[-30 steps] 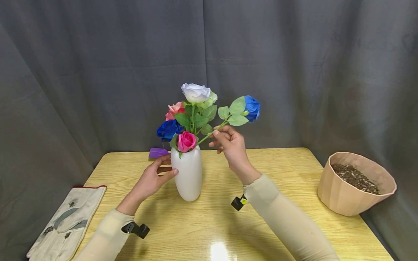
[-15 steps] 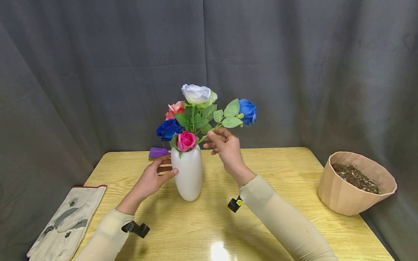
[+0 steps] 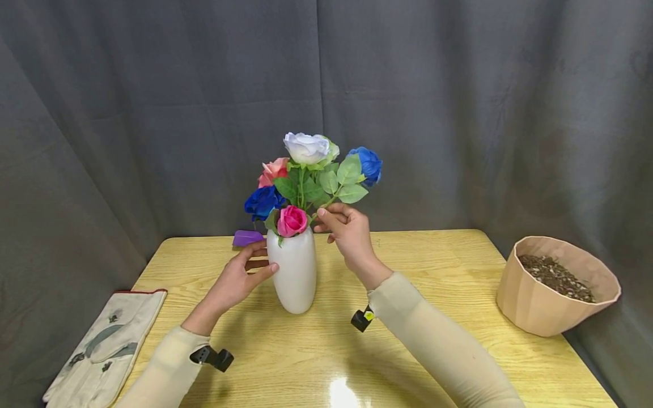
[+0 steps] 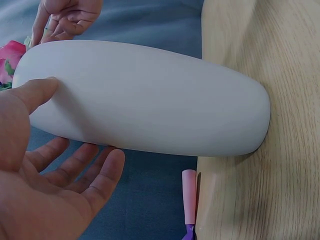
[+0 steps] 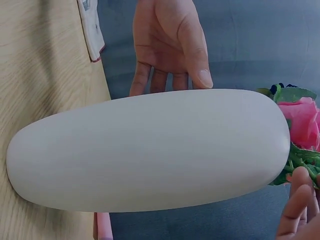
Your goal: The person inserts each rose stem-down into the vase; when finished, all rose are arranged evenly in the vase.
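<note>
A white vase (image 3: 297, 277) stands upright on the table, my left hand (image 3: 238, 283) holding its left side. In the left wrist view, the left thumb lies on the near side of the vase (image 4: 150, 100) and the fingers lie along another side. Above the rim, my right hand (image 3: 352, 235) pinches the green stem of a light blue rose (image 3: 368, 165), which leans right; its lower stem is hidden at the vase mouth. In the vase are a white rose (image 3: 306, 148), a coral rose (image 3: 274, 171), a dark blue rose (image 3: 263, 202) and a pink rose (image 3: 292, 221).
Work gloves (image 3: 104, 345) lie at the table's left edge. Behind the vase is a purple tool (image 3: 247, 238), whose pink handle (image 4: 189, 195) shows in the left wrist view. A peach pot (image 3: 530, 303) with soil stands on the right. Grey curtains (image 3: 408, 102) surround the table.
The right hand has moved left and slightly down, towards the vase mouth, bringing the light blue rose closer to the other flowers and more upright. The left hand and vase have stayed in place.
</note>
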A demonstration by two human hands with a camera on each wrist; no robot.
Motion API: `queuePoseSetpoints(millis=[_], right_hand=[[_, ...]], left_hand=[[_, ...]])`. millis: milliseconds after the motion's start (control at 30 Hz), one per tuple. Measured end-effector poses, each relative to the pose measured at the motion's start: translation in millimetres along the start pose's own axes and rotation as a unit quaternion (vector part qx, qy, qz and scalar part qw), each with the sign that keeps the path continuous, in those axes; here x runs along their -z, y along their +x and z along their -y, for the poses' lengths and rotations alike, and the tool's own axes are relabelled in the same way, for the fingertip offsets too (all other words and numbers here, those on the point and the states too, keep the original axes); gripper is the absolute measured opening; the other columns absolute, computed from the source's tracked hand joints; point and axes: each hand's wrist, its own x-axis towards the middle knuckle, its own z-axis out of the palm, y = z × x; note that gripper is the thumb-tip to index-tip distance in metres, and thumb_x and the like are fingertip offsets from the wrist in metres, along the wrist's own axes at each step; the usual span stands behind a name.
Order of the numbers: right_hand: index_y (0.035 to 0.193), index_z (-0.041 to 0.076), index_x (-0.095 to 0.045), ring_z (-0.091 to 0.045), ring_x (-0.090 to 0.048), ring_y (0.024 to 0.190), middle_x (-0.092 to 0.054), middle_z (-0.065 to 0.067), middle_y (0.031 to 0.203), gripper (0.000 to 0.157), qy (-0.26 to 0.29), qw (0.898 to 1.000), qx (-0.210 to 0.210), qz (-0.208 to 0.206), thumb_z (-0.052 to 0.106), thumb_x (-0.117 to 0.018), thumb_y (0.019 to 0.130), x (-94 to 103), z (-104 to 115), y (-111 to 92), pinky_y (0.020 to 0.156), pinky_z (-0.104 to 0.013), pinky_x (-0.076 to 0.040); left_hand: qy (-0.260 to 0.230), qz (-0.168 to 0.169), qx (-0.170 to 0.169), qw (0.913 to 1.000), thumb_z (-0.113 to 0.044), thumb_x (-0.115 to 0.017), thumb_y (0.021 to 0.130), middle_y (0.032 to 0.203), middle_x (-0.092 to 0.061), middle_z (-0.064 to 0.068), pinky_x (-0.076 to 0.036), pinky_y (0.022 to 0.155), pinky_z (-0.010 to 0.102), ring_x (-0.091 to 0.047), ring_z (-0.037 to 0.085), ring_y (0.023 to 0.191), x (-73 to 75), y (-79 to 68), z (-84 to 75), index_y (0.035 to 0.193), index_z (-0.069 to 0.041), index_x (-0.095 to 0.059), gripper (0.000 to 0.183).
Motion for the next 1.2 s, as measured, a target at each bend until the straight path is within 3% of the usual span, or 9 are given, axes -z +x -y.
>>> queuePoseSetpoints(millis=[300,567,833,1200], right_hand=[[0.099,0.006,-0.067,-0.009,-0.068,0.064,-0.073,0.010,0.082,0.012,0.005,1.000,-0.008,-0.005,0.017,-0.070,0.094,-4.7,-2,2,0.049,-0.023,-0.042],[0.103,0.002,-0.069,-0.011,-0.065,0.065,-0.071,0.006,0.079,0.017,-0.034,0.999,-0.019,0.034,0.017,-0.069,0.095,-8.0,-3,0,0.049,-0.021,-0.039],[0.113,0.002,-0.064,-0.011,-0.066,0.065,-0.071,0.000,0.087,0.027,-0.010,0.999,-0.030,0.014,0.021,-0.070,0.095,-8.2,-2,0,0.049,-0.022,-0.039],[0.111,0.003,-0.064,-0.011,-0.066,0.063,-0.071,0.000,0.087,0.025,-0.005,1.000,-0.031,-0.003,0.021,-0.070,0.095,-11.0,1,-1,0.049,-0.022,-0.039]], left_hand=[[0.002,0.001,0.010,1.0000,-0.038,-0.068,0.095,0.143,-0.052,0.020,-0.053,0.101,0.053,-0.055,0.042,0.130,1.2,-1.2,-1.5,0.151,-0.010,-0.036,0.070],[-0.004,0.003,0.020,0.9998,-0.038,-0.069,0.094,0.143,-0.053,0.018,-0.053,0.101,0.052,-0.056,0.040,0.130,0.9,-1.7,-1.4,0.150,-0.012,-0.037,0.070],[-0.003,0.006,0.022,0.9997,-0.039,-0.069,0.094,0.144,-0.051,0.018,-0.053,0.101,0.052,-0.055,0.041,0.130,1.1,-2.5,-3.6,0.151,-0.011,-0.036,0.072],[-0.009,0.008,0.021,0.9997,-0.040,-0.069,0.094,0.144,-0.052,0.018,-0.053,0.102,0.052,-0.055,0.041,0.131,1.0,-2.5,-2.1,0.151,-0.012,-0.036,0.071]])
